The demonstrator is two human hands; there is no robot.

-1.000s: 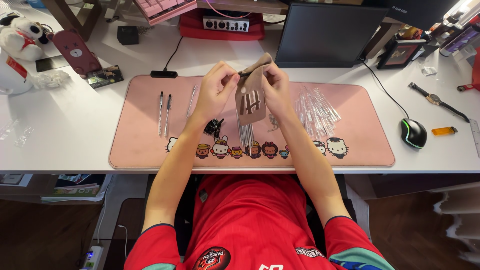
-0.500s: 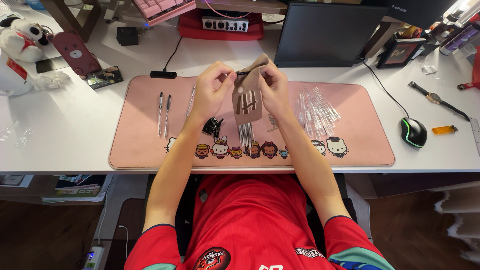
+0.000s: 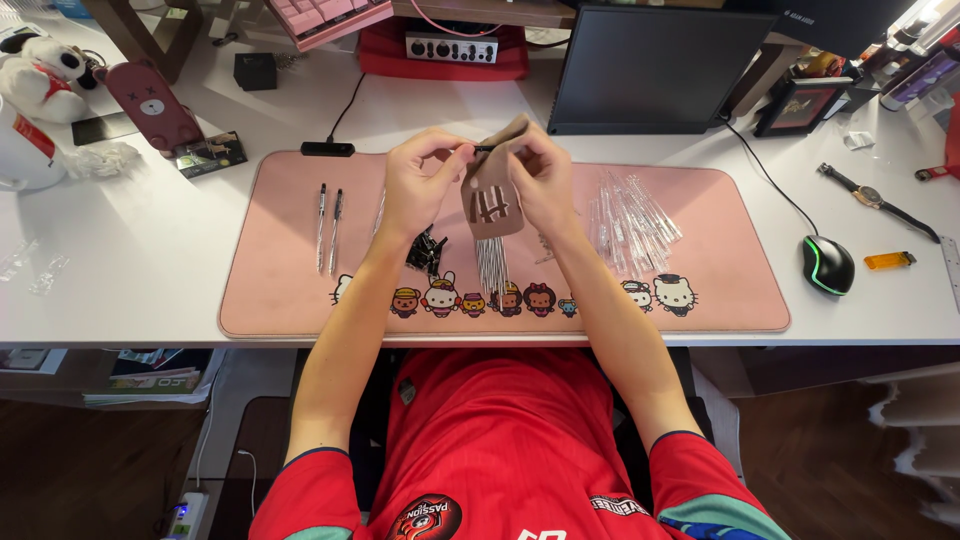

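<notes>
My left hand (image 3: 425, 185) and my right hand (image 3: 545, 180) are raised together over the middle of a pink desk mat (image 3: 280, 290). My right hand holds a small brown pouch (image 3: 493, 205) by its upper edge, and the pouch hangs between the hands. My left fingertips pinch a thin dark stick (image 3: 484, 148) at the pouch's mouth. Under the pouch a bundle of thin refills (image 3: 490, 265) lies on the mat. A little pile of small black parts (image 3: 427, 248) sits just below my left wrist.
Two pens (image 3: 329, 225) lie on the mat's left, and a heap of clear pen barrels (image 3: 630, 215) on its right. Behind stand a monitor (image 3: 650, 65) and a red audio box (image 3: 450, 48). A mouse (image 3: 828, 263), a wristwatch (image 3: 870, 198) and an orange lighter (image 3: 888, 260) are at right, a plush toy (image 3: 40, 65) at far left.
The hands stay in the same place over the mat. The pouch has shifted slightly between them, and the fingers have closed in at its top.
</notes>
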